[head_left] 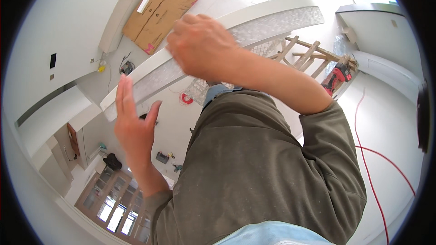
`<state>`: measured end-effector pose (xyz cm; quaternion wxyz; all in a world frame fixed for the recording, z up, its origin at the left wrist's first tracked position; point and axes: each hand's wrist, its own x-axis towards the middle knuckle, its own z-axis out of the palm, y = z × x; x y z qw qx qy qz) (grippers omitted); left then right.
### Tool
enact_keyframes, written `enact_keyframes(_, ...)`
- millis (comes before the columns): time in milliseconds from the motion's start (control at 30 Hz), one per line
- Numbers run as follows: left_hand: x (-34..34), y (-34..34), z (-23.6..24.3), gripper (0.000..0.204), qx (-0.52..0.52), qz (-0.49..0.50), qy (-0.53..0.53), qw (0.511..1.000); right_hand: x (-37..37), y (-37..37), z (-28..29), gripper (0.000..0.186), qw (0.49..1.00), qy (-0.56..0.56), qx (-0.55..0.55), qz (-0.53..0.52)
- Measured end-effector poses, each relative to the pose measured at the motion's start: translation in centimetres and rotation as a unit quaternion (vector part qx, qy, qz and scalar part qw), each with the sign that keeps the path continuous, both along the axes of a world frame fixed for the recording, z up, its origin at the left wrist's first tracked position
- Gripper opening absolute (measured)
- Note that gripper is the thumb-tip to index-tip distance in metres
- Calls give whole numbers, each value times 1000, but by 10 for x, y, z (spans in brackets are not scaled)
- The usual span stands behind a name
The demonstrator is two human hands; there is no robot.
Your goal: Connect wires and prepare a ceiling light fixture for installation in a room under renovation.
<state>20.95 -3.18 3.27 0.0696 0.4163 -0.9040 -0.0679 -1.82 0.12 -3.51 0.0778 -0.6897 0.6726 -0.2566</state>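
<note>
A long white board (pixel 272 7), with a grey speckled plastic-like wrap along its near side, runs slantwise in front of me from lower left to upper right. Close to its left end, my left hand (pixel 133 124) is open: the fingers stretch upward against the board and the thumb stands apart. My right hand (pixel 200 47) is closed in a fist over the middle of the board, slightly smeared by motion. Its curled fingers face away, so what they hold, if anything, is hidden.
Below stand a wooden trestle (pixel 304 56) and a red and black power tool (pixel 337 77). A flattened cardboard box (pixel 159 13) lies beyond the board. Red hose (pixel 370 186) crosses the floor at right. Tools (pixel 162 157) lie lower left, near a glass-doored cabinet (pixel 109 199).
</note>
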Motion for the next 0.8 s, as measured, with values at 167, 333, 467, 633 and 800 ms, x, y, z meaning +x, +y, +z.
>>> enact_keyframes(167, -45, -32, -5, 83, 0, -34, -198, 980, 13, -17, 10, 12, 999, -7, 36, -8)
enact_keyframes(333, -58, -69, -13, 70, 13, -109, -221, 969, -11, -17, 8, 12, 997, -51, -49, -4)
enact_keyframes(467, -50, -77, -12, 71, 14, -113, -244, 963, -124, 28, 3, 11, 963, -26, -248, -106)
enact_keyframes(633, -36, -79, -13, 72, 36, -128, -216, 967, -263, 133, -45, 38, 814, -458, -153, -323)
enact_keyframes(800, -19, -60, -14, 75, 57, -104, -203, 972, -266, 171, -200, 43, 622, -623, 165, -444)
